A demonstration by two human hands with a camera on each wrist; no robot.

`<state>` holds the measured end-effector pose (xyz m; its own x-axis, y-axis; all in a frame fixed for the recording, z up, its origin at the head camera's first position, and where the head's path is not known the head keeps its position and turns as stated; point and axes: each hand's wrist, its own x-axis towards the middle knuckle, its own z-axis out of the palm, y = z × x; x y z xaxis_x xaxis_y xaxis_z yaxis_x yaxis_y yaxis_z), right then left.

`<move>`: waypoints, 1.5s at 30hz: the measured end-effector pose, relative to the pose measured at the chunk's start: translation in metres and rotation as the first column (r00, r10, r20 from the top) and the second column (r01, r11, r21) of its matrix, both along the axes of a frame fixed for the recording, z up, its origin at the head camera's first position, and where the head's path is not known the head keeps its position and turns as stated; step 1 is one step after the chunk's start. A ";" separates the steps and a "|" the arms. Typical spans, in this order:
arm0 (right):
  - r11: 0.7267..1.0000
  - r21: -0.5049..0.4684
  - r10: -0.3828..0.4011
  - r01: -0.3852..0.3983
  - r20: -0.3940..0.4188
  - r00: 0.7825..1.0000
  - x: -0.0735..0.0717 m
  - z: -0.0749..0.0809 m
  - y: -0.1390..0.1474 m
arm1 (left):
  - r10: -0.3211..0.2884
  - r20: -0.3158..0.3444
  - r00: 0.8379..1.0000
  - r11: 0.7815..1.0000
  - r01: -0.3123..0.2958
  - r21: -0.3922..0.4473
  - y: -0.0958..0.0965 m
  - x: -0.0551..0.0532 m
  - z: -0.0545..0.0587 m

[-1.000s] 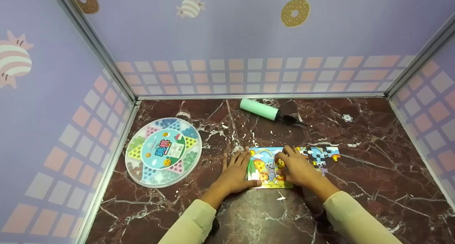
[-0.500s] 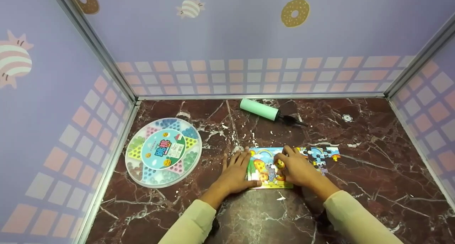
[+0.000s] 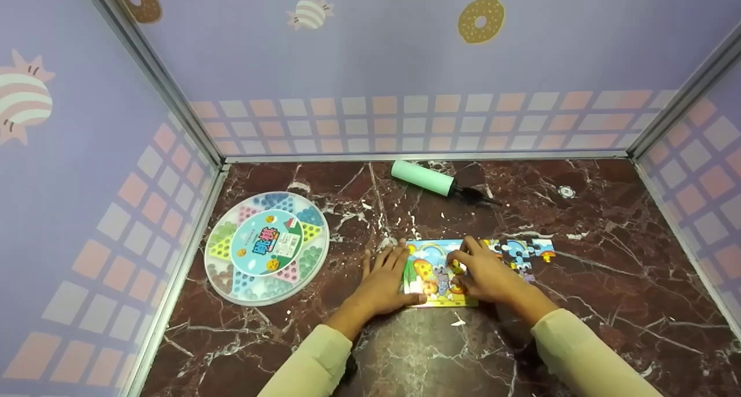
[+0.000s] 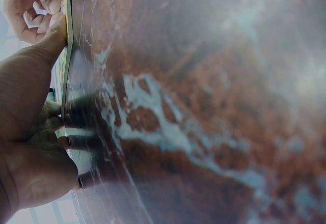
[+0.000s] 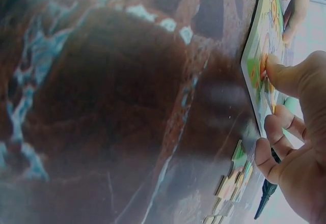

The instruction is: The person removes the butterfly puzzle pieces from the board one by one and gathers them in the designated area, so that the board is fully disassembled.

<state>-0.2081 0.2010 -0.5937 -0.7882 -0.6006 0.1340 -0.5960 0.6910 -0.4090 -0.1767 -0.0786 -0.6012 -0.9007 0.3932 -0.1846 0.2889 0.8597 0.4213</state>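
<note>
A colourful cartoon jigsaw puzzle (image 3: 431, 264) in a flat tray lies on the dark marble surface between both hands. My left hand (image 3: 380, 284) rests along the puzzle's left side, fingers extended and thumb on its lower left part. On the right part of the puzzle, my right hand (image 3: 486, 272) pinches a puzzle piece (image 5: 264, 66) between thumb and bent fingers, as the right wrist view shows; the hand hides much of this piece in the head view. Beside the right hand lie several loose puzzle pieces (image 3: 518, 250), some joined together and partly covered by it.
A round clear case (image 3: 211, 272) of coloured marbles with a star-shaped board lies at left. Behind the puzzle is a mint-green hand pump (image 3: 422, 177) with a black nozzle. A small round disc (image 3: 566, 192) lies at back right. Purple patterned walls (image 3: 382, 55) enclose the surface.
The right hand and forearm have shifted very slightly, covering a bit more of the loose pieces. The left hand has stayed in place.
</note>
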 end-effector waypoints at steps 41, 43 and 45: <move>0.996 -0.043 0.085 -0.083 0.050 0.995 -0.003 -0.001 0.009 | 0.000 0.000 1.000 1.000 0.000 0.028 -0.001 0.001 0.001; 0.995 -0.035 0.090 -0.089 0.036 0.995 -0.003 -0.001 0.009 | -0.002 0.002 1.000 1.000 0.002 0.027 -0.001 0.001 0.002; 0.995 -0.027 0.095 -0.094 0.021 0.995 -0.003 0.000 0.009 | 0.000 0.003 1.000 1.000 0.000 0.025 -0.001 0.001 0.003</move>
